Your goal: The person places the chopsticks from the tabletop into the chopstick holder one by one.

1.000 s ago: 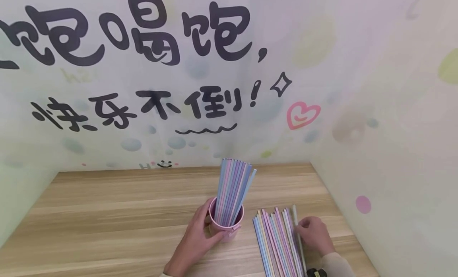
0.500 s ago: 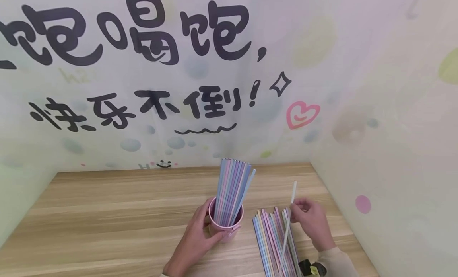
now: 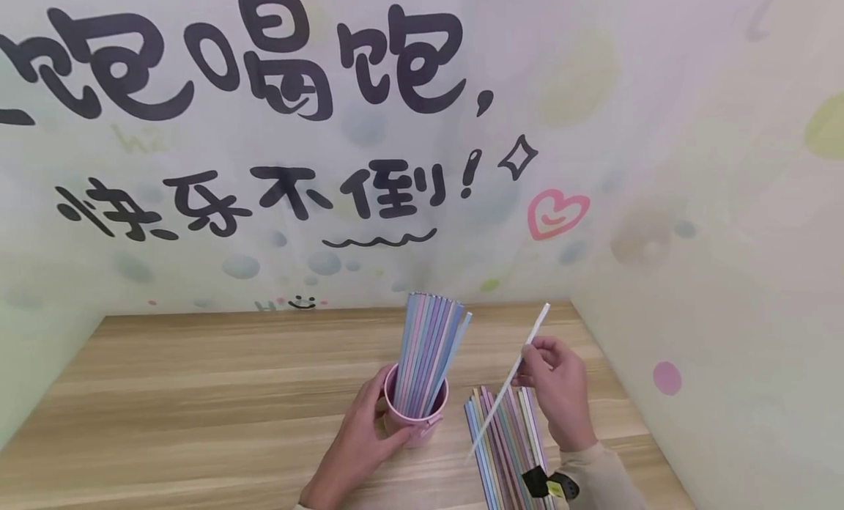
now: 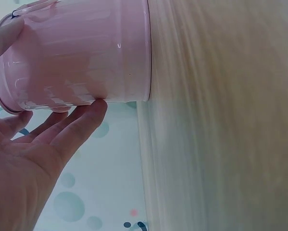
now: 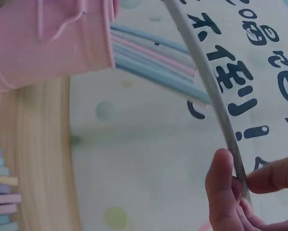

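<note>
At the middle of the head view stands a pink pail [image 3: 417, 431], packed with pastel straws [image 3: 428, 356]. My left hand [image 3: 359, 437] holds it from the left; in the left wrist view, thumb and fingers lie on opposite sides of the pail [image 4: 81, 57]. My right hand [image 3: 560, 393] pinches one pale straw [image 3: 502, 394] near its upper end, above the table. In the right wrist view that straw [image 5: 205, 72] slants between thumb and fingers and passes in front of the straws in the pail. Below it, a row of loose straws [image 3: 504, 459] lies side by side, partly covered by my right arm.
The wood-grain table [image 3: 231, 393] ends at a printed back wall [image 3: 422, 268] with large black characters. A pale side wall [image 3: 725, 312] rises close to my right arm. A black and yellow wrist device [image 3: 550, 485] hangs over the loose straws.
My right hand has lifted a pale straw from the right side of the row and carried it up and left, tilting it toward the pail. The left hand and pail have stayed put.
</note>
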`<state>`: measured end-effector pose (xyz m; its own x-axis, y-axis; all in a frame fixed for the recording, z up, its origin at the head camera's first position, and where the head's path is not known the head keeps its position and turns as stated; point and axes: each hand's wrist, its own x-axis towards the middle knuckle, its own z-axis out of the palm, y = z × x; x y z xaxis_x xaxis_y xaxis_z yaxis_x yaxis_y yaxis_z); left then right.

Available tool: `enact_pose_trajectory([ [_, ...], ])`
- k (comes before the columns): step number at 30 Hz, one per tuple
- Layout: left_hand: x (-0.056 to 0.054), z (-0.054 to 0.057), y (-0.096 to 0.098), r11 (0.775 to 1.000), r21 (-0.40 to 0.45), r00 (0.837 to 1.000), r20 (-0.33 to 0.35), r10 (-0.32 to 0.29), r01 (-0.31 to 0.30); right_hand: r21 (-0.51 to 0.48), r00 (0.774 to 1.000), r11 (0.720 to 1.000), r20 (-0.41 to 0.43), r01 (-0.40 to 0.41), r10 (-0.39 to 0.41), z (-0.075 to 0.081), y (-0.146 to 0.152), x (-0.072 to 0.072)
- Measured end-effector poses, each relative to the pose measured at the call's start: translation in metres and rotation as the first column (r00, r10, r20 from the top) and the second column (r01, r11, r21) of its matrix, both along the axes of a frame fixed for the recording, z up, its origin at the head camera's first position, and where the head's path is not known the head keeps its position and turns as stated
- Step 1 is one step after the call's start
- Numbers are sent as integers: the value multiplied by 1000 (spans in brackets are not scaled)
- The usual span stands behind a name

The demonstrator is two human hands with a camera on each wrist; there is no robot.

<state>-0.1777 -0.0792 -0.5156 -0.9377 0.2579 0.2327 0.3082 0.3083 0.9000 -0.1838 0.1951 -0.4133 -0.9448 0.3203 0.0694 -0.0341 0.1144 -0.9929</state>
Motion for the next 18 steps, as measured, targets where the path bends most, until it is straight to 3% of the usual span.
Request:
enact_pose_trajectory([
  [6,-1,0,-1,1000,-4,1000,-8,-7,7,-75,989,995,-127,61,-70,16,-15,-7],
  [11,-2,0,-2,1000,-6,1000,-20,-9,9,-122,968,991,-240,47,-76,25,-30,-16],
  [18,-1,-2,-2,1000,-5,1000,-11,-9,9,49,941,999,-339,24,-6,20,-52,-22],
])
